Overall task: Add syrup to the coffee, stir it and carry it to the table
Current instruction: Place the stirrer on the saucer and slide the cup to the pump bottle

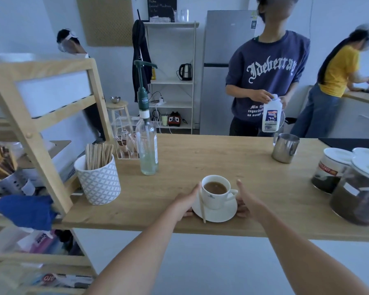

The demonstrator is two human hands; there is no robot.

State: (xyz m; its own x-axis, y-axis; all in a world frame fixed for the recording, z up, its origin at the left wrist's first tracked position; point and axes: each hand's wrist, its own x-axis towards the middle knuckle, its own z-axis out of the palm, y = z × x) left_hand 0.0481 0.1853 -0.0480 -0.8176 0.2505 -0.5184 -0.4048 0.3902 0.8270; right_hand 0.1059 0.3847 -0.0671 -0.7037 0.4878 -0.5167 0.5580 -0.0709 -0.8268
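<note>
White cup [215,191] of coffee on saucer [216,213], counter's near edge | left hand [186,202] at 9 o'clock, right hand [246,201] at 3, both cupping saucer rim | stir stick [201,206] laid on saucer; syrup bottle [147,145] at 11 | syrup, stirring likely done; carrying left.

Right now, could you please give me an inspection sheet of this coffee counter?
Surface: wooden counter, no spills seen.
Job's things: cup of coffee on a saucer; stir stick lying across the saucer; syrup pump bottle upright behind.
Clutter: stick holder, steel pitcher, lidded jars, blue cloth.
Hands: left hand and right hand at the saucer's two sides.
Cables: on the back shelf unit.
Surroundings: three people beyond the counter; fridge.
</note>
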